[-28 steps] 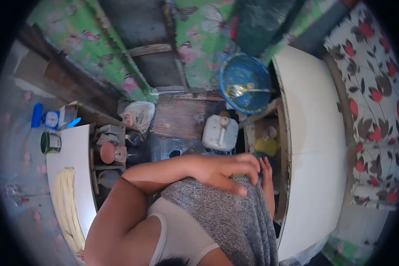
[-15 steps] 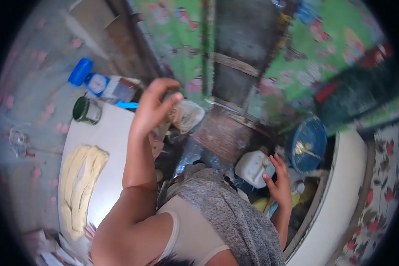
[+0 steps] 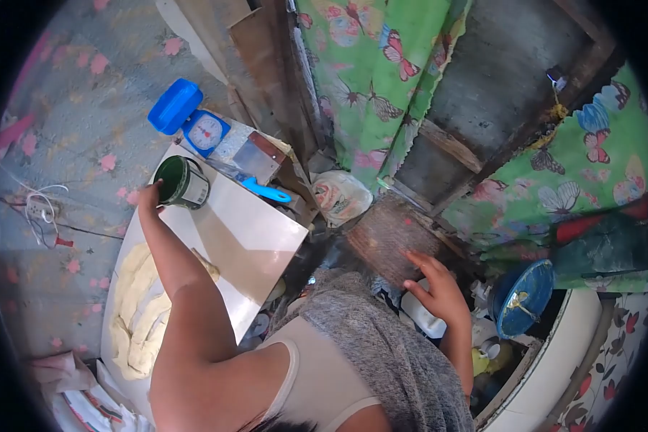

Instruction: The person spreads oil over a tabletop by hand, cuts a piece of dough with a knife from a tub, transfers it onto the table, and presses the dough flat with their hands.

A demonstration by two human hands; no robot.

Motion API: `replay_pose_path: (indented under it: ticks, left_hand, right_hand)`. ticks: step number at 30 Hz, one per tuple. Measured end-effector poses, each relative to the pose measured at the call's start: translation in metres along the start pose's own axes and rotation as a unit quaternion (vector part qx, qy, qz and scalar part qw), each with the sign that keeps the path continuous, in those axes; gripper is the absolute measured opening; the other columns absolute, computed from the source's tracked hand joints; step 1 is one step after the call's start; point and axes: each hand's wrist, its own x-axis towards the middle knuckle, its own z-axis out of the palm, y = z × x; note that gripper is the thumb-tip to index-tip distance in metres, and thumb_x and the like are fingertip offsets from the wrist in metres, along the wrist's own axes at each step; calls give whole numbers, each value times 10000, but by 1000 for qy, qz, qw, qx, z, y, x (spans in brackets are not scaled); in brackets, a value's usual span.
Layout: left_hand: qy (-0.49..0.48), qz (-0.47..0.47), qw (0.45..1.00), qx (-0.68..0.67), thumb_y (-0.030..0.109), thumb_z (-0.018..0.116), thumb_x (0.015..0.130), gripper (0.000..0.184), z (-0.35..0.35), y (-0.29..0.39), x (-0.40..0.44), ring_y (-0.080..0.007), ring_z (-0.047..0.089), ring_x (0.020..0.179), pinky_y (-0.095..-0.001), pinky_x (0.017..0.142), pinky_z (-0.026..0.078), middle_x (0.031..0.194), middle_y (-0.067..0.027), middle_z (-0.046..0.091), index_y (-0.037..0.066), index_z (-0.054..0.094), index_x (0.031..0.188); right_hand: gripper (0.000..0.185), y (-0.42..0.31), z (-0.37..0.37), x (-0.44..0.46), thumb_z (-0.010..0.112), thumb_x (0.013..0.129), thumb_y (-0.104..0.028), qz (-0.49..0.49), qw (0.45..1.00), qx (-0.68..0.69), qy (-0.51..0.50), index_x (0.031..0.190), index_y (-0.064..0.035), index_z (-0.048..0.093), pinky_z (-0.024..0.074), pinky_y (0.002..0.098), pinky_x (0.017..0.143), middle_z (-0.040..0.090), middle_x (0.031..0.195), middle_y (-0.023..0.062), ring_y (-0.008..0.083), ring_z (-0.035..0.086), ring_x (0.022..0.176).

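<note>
On the left, my left hand (image 3: 152, 196) is at the rim of a dark green tub (image 3: 182, 183), its fingers closed on the edge nearest the wall. The tub stands on a white tabletop (image 3: 248, 245), its mouth facing up and towards me. Long pale dough strips (image 3: 138, 317) lie on the same tabletop, partly behind my left forearm. My right hand (image 3: 439, 289) hangs over the floor at the right with fingers apart and nothing in it, above a white jug (image 3: 423, 315).
Behind the tub are a blue scale (image 3: 207, 132) and a scraper with a light blue handle (image 3: 266, 190). A plastic bag (image 3: 342, 197) sits by the table's corner. At the right are a blue basin (image 3: 523, 299) and a second white surface (image 3: 579, 324).
My left hand has moved from near the grey cloth at my body, up and left to the green tub. My right hand has come away from the cloth. The view has turned left.
</note>
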Motion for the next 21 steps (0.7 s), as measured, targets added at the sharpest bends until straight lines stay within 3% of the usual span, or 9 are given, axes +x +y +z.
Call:
replay_pose_path:
  ticks: [1, 2, 4, 8, 10, 13, 18, 21]
  left_hand:
    - [-147, -92, 964, -200, 244, 620, 769, 279, -1, -2, -4, -238, 598, 845, -401, 739, 487, 860, -104, 616, 76, 592, 991]
    - [-148, -93, 964, -199, 244, 620, 769, 279, 0, -7, -5, -238, 598, 845, -401, 739, 487, 860, -104, 616, 76, 592, 991]
    - [-146, 0, 968, -203, 197, 589, 771, 159, 3, -13, -4, -152, 571, 729, -338, 651, 489, 778, -39, 592, 96, 580, 894]
    - [-120, 52, 970, -204, 129, 560, 769, 106, -7, 12, -34, -122, 535, 654, -258, 622, 443, 709, -11, 570, 71, 567, 857]
    - [-74, 224, 955, -182, 92, 561, 775, 85, -16, 33, -56, -93, 497, 644, -227, 599, 392, 697, -4, 548, 42, 554, 844]
    - [-84, 269, 941, -187, 84, 579, 775, 106, -25, 69, -99, -79, 437, 570, -244, 527, 349, 642, -3, 519, 17, 569, 856]
    - [-197, 328, 894, -231, 68, 589, 793, 93, -19, 124, -190, -63, 423, 591, -223, 530, 338, 662, 13, 518, 9, 566, 861]
    - [-319, 386, 826, -258, 28, 576, 807, 75, 12, 147, -242, -48, 429, 600, -196, 544, 344, 680, 21, 526, 7, 565, 879]
  right_hand:
    - [502, 2, 0, -1, 615, 826, -256, 1, 1000, 2, -2, 1274, -84, 467, 345, 411, 982, 484, 1270, 175, 346, 456, 1171]
    - [502, 5, 0, -3, 619, 824, -253, 11, 1000, 1, 7, 1271, -80, 470, 357, 405, 973, 491, 1261, 177, 347, 464, 1163]
    - [502, 7, -1, -6, 623, 822, -249, 23, 1000, -1, 15, 1268, -76, 473, 370, 399, 964, 498, 1251, 179, 349, 471, 1155]
    - [496, 1, -7, -6, 635, 813, -232, 48, 999, 0, 23, 1257, -69, 484, 396, 392, 938, 510, 1232, 178, 349, 486, 1136]
    - [493, -5, -8, -4, 638, 810, -225, 56, 998, -6, 24, 1253, -68, 489, 401, 392, 931, 515, 1224, 177, 350, 491, 1129]
    - [476, -19, -9, 3, 635, 811, -223, 43, 997, -27, 50, 1239, -65, 501, 400, 390, 930, 525, 1209, 170, 345, 497, 1118]
    - [424, -69, -18, 34, 634, 808, -212, -122, 988, -39, 86, 1201, -87, 535, 403, 403, 929, 515, 1216, 165, 340, 501, 1101]
    - [387, -94, -11, 51, 636, 805, -185, -218, 969, -51, 107, 1171, -91, 555, 427, 385, 908, 496, 1246, 153, 315, 479, 1142]
